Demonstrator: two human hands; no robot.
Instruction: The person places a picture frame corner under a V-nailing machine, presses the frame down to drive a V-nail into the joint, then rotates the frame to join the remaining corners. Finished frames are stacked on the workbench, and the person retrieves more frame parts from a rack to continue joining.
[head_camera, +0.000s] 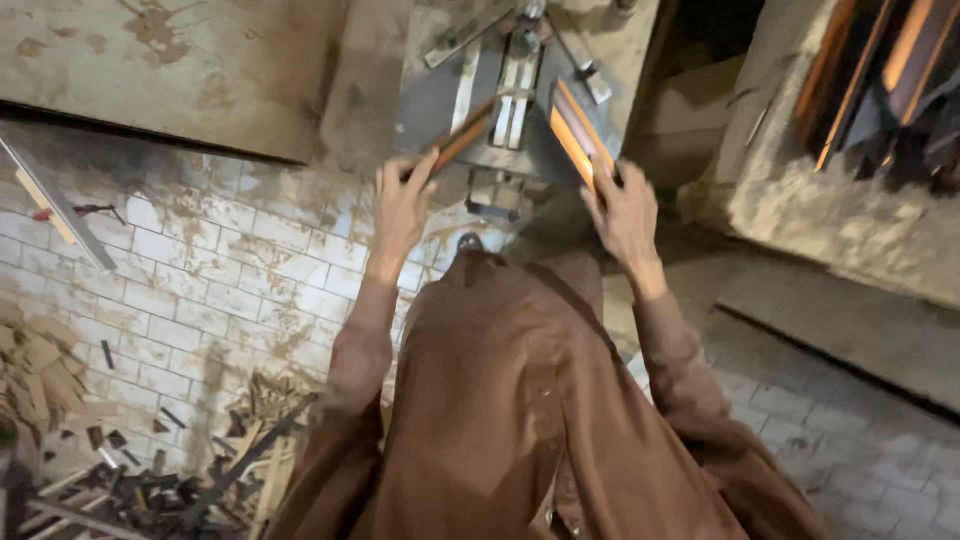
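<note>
My left hand (402, 205) grips the near end of a thin wooden strip (462, 135) that slants up toward a grey metal machine table (435, 100). My right hand (622, 210) holds a stack of flat wooden pieces (575, 135) on edge at the right side of the same table. Metal guide rails and a clamp (515, 85) sit between the two hands. Brown sleeves cover both my arms, and my brown garment fills the lower middle of the view.
A brick-patterned floor (220, 290) lies to the left, with a heap of wood offcuts (150, 480) at the lower left. A worn concrete block (830, 190) with stacked wooden strips (880, 70) stands to the right. A stained slab (170, 70) is at the upper left.
</note>
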